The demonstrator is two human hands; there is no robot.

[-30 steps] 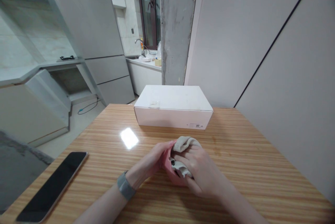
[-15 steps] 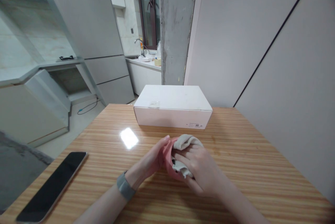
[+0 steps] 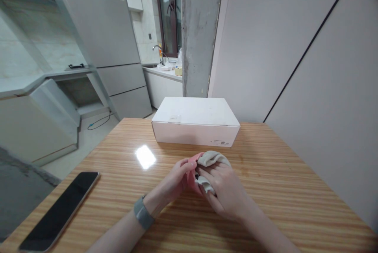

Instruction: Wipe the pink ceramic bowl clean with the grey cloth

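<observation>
A pink round-mouthed vessel (image 3: 191,182), like a cup or small bowl, is tilted with its opening toward the right. My left hand (image 3: 176,180) grips its left side, the thumb bent over the rim. A light grey ribbed cloth (image 3: 210,158) is bunched in the mouth of the vessel and hangs over its edge. The fingers of my right hand (image 3: 226,188) press the cloth into the opening, so the fingertips are hidden. On my left wrist sits a grey band (image 3: 143,212).
A closed white box (image 3: 195,133) stands just beyond my hands on the wood-grain table (image 3: 283,190). At the left edge lies a black phone (image 3: 60,210). Behind are a fridge (image 3: 97,24), a sink counter and a concrete pillar (image 3: 198,32).
My left thumb has moved from the vessel's outside to over its rim, and the left hand sits slightly further right. My right hand stays on the cloth in the opening.
</observation>
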